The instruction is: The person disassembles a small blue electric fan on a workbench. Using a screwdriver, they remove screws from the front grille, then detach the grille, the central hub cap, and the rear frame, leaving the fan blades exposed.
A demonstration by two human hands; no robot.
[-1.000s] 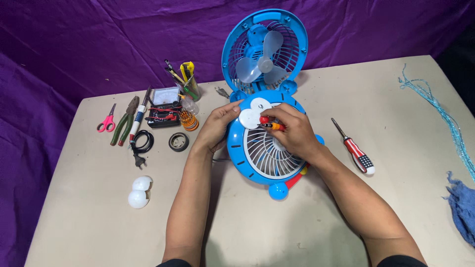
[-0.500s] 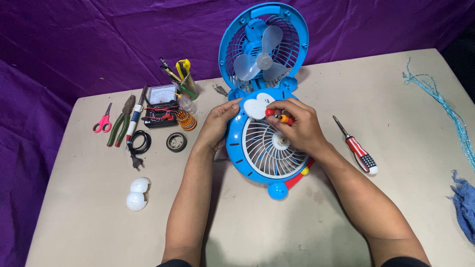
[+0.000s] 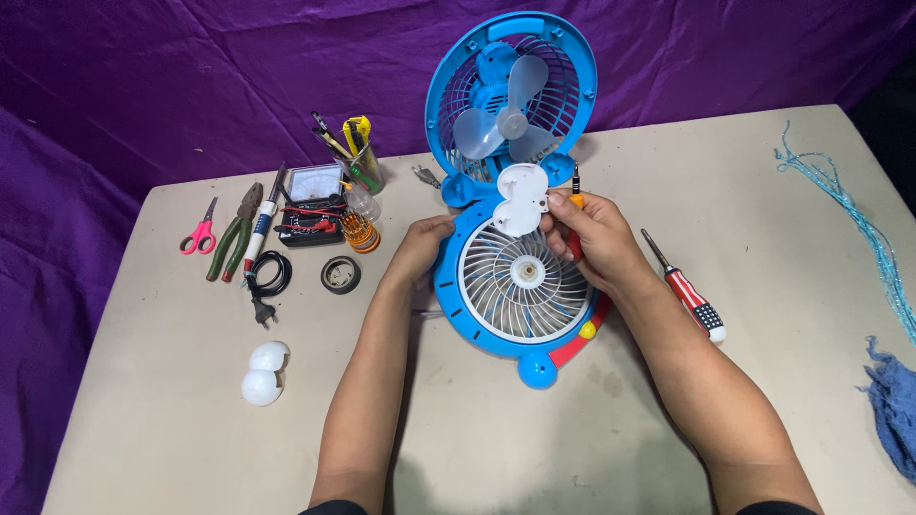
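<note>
A blue fan (image 3: 515, 286) lies near the middle of the table (image 3: 153, 429), its white round grille facing up. A second blue fan section with pale blades (image 3: 510, 100) stands upright at its far edge.

Left hand (image 3: 423, 250): fingers closed on the left rim of the fan, gripping the blue casing.

Right hand (image 3: 592, 240): fingers closed together on two items at the top edge of the fan. It pinches a white plastic cover (image 3: 520, 198), lifted and tilted over the fan's upper edge, and also holds a small orange-handled screwdriver (image 3: 575, 205) upright, tip pointing up. Whether the cover touches the fan cannot be told.

Other items, placed relative to the fan:
- Right of it, just beside the right forearm: a red-and-white screwdriver (image 3: 685, 288) lying flat.
- Far right, well apart: blue string (image 3: 859, 219) and a blue cloth (image 3: 892, 405) at the table edge.
- Left of it: a roll of black tape (image 3: 341, 275), a coiled black cord with plug (image 3: 267, 281), a meter (image 3: 313, 202), pliers (image 3: 236, 243), pink-handled scissors (image 3: 198, 236).
- Behind and left: a cup of tools (image 3: 358, 157).
- Near left, well apart: a white two-lobed piece (image 3: 262, 374).

Purple cloth (image 3: 143, 86) backs the table.
</note>
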